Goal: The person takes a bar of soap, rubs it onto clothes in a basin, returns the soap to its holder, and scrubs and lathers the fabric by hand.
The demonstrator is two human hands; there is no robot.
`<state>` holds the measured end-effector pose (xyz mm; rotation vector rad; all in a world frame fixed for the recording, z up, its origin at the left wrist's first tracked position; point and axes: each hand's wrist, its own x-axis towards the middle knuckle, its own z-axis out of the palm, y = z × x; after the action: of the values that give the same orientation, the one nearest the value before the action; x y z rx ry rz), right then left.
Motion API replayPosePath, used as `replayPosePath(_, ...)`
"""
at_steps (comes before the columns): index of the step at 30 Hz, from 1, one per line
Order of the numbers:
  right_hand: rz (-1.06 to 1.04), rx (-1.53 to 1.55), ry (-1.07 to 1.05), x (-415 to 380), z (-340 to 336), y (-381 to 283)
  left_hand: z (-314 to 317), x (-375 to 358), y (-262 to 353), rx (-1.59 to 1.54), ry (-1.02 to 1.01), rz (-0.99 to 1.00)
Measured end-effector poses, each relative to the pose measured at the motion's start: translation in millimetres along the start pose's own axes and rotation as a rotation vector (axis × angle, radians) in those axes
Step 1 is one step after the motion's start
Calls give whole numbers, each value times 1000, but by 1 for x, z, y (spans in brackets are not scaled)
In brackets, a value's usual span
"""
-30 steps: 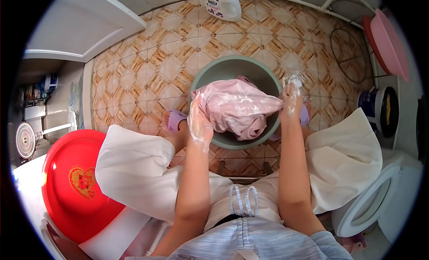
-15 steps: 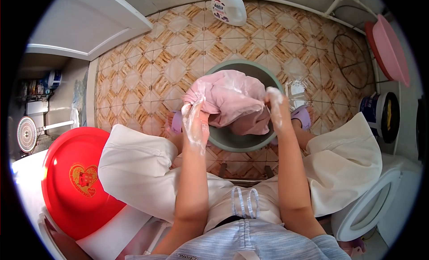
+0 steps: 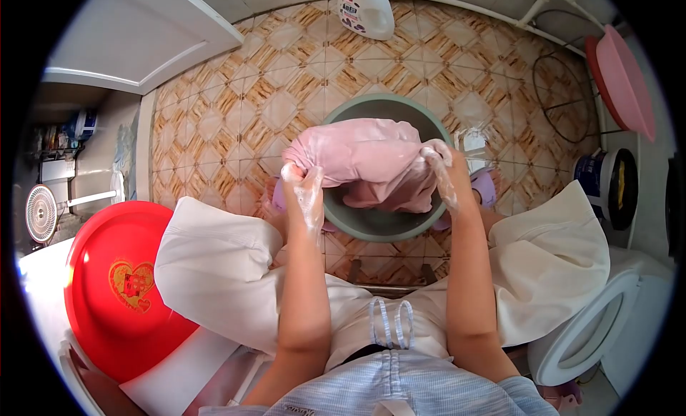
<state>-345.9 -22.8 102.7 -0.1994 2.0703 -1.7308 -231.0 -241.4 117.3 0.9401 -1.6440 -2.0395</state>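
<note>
A wet pink garment (image 3: pixel 371 148) is stretched between my two hands, over a grey-green basin (image 3: pixel 386 229) on the tiled floor. My left hand (image 3: pixel 304 191), streaked with white suds, is closed on the garment's left end, just outside the basin's rim. Suds also coat my right hand (image 3: pixel 446 174), which grips the bunched right end near the rim. The garment's lower folds hang down into the basin. What lies beneath them is hidden.
A white detergent bottle (image 3: pixel 366 14) stands at the far wall. On my left is a red basin (image 3: pixel 107 330); on my right, a pink basin (image 3: pixel 629 80) leans by the wall, with a dark bucket (image 3: pixel 607 184) and a white round-doored appliance (image 3: pixel 593 330) nearer.
My hands have moved apart, the left one leftward and the right slightly right and down. The pink garment is now pulled wider and flatter; its left end has closed into my left hand.
</note>
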Motion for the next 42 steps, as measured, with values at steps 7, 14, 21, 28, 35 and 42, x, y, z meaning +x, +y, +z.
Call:
replayPosePath(7,-168,564,201,3,-39,7,-5,11,14,-131,-165,70)
replayPosePath(14,19,655,-228,-7,-9,-12,52,-8,-42,711,6,124)
replayPosePath(21,120,580,-447,-14,-14,-14,61,5,-38,395,10,123)
replayPosePath(28,2,720,109,2,-40,2,7,25,-34,224,-62,-112)
replayPosePath(35,-39,683,276,8,-30,9,14,19,-21,-632,-69,-233)
replayPosePath(42,-469,-365,81,-54,114,5,36,5,-82,-887,-506,-963)
